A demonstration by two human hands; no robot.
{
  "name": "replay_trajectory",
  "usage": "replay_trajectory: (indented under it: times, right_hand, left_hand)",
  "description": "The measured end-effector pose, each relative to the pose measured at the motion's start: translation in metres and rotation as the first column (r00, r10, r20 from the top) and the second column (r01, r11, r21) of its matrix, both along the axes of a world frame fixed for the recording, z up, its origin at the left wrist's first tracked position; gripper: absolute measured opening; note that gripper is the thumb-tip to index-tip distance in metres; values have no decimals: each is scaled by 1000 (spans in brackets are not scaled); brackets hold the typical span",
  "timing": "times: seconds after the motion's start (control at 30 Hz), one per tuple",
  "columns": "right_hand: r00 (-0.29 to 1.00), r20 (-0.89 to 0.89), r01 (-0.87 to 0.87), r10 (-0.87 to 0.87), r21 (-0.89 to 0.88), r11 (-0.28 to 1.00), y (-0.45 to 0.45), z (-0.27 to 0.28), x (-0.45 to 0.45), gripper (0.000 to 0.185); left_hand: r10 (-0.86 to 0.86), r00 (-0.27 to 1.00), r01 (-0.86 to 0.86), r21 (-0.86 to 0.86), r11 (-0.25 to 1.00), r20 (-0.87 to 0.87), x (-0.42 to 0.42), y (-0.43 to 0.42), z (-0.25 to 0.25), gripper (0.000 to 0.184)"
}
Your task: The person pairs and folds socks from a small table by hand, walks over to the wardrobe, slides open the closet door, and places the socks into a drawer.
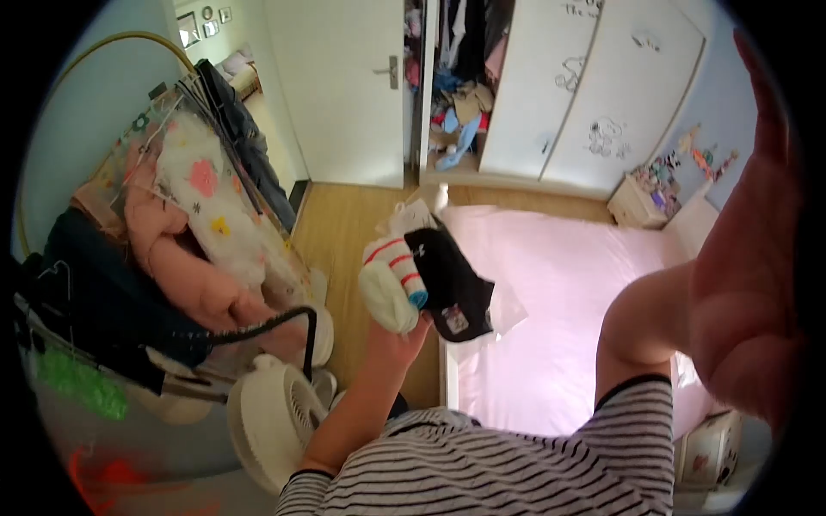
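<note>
My left hand (411,337) is closed around the underside of a bundle of folded fabric things, held up in front of my body. In the bundle are a white rolled sock with red stripes and a blue end (400,261), a pale plain roll of cloth (385,297), and a black fabric item (446,279) with a small light logo and a sticker. Clear plastic shows behind the black item. Raised close to the camera at the right edge, my right hand (770,163) holds nothing that I can see. Its visible finger is stretched upward; the rest is cut off.
A bed with a pink sheet (551,344) stands to the right. On the left are a crowded clothes rack with a pink jacket (194,279) and a white fan (271,417). Behind are a white door (340,103) and a partly open wardrobe (538,95).
</note>
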State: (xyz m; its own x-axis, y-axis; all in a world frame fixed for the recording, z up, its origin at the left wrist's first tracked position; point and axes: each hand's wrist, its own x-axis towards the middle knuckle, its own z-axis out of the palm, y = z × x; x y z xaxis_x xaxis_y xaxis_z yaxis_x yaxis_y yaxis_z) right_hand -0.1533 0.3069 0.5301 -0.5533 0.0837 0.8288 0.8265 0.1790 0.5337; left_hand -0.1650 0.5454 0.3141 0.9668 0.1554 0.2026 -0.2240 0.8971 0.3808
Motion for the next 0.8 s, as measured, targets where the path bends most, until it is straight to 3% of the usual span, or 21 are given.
replay_trajectory:
  times: [0.03, 0.1, 0.17, 0.23, 0.33, 0.4, 0.53, 0.6, 0.67, 0.7, 0.73, 0.77, 0.8]
  right_hand:
    - [1000, 18, 8, -8, 5, 1000, -5, -11, 4, 69]
    - [998, 54, 14, -14, 1, 1000, -12, -32, 9, 69]
    - [998, 66, 14, -14, 0, 1000, -16, -53, 20, 69]
    - [998, 56, 10, -11, 16, 1000, -16, -77, 33, 70]
    - [998, 65, -14, 13, 16, 1000, -1, -111, 72, 70]
    - [997, 82, -13, 11, 24, 1000, 18, -129, 92, 70]
    - [996, 93, -11, 5, 57, 998, 41, -184, 145, 70]
    - [1000, 23, 14, -16, 73, 997, 47, -192, 178, 70]
    - [986, -153, 78, -61, 106, 991, 54, -200, 218, 70]
    - [948, -306, 123, -85, 107, 987, 58, -217, 238, 70]
    - [856, -505, 194, -116, 105, 975, 66, -253, 262, 59]
    - [622, -752, 310, -217, -18, 951, 59, -301, 291, 54]
    - [212, -943, 336, -258, -177, 925, 53, -335, 331, 52]
  left_hand:
    - [-37, 988, 37, 3, 999, 149, 7, 4, -6, 22]
    - [-27, 987, 27, 3, 1000, 158, 21, 3, -2, 23]
    - [92, 976, -98, -18, 995, -198, 16, -10, -6, 23]
    - [-2, 999, 0, -70, 998, -33, 36, 6, -61, 26]
    - [-186, 938, 192, 10, 981, 293, 104, 46, -151, 31]
    - [-52, 992, 44, 74, 996, 114, 124, 53, -146, 32]
    - [-88, 983, 81, 55, 995, 158, 184, 86, -186, 34]
    - [-68, 998, 68, 45, 997, 5, 201, 101, -180, 35]
    - [-178, 981, 177, 18, 984, 73, 222, 128, -179, 30]
    - [-200, 973, 195, 53, 979, 113, 227, 136, -173, 29]
    - [-220, 963, 209, 88, 974, 156, 235, 144, -174, 29]
    - [-246, 952, 234, 87, 968, 182, 244, 153, -181, 29]
    - [-265, 944, 253, 83, 964, 195, 268, 159, -175, 29]
